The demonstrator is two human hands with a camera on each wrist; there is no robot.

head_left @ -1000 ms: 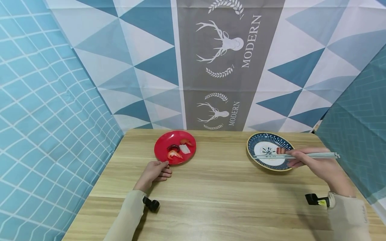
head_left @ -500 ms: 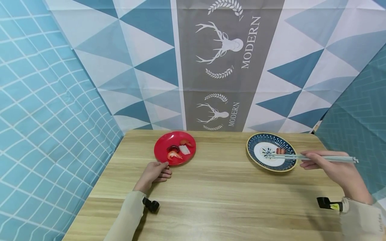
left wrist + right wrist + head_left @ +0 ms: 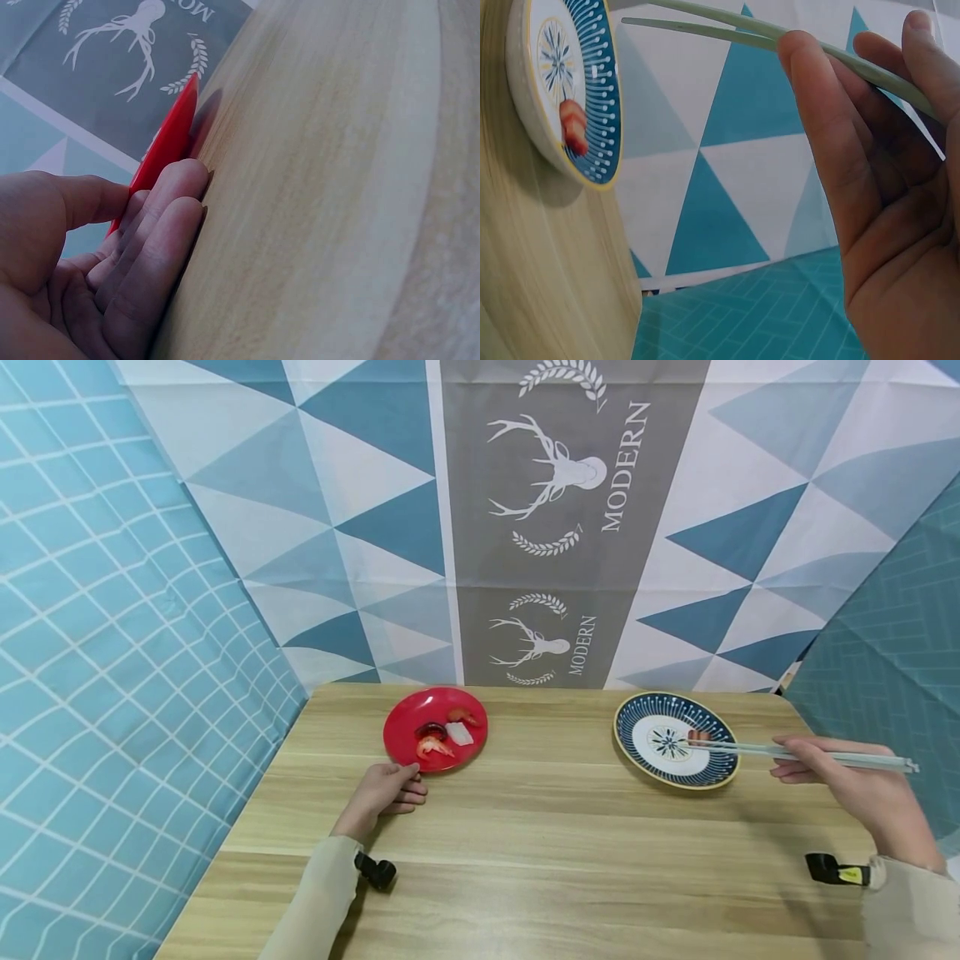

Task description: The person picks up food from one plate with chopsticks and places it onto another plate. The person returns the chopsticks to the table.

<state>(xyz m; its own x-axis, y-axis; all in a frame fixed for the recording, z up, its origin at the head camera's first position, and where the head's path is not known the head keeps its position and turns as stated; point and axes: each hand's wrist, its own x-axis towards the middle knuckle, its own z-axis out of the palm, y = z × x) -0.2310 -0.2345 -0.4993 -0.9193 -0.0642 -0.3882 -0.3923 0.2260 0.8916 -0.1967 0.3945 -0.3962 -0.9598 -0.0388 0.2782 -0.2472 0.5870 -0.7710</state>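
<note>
Two hands were on my feed, and two dishes with them. From the head view I had the left hand at the near edge of a round, glossy red plate, and the right hand out beside a round blue-and-white patterned dish with a yellowish rim, both dishes on the pale wood-grain table.

Over to the left wrist: that camera gave me the grip, thumb and finger nipping the red rim, other fingers stretched loosely below. The plate was nearly edge-on there, its contents hidden. Only the head view showed those: an orange-and-white shrimp-like piece nearest the hand, a dark curved piece just behind, a white block beside them and a brownish-orange piece at the back.

The right wrist paid off too! Fingers bent, that hand held pale green chopsticks. From the head they overlapped the small red-brown lump in the patterned dish; from the wrist I saw them apart from it, one tip visible, the lump lying inside toward the rim.
</note>
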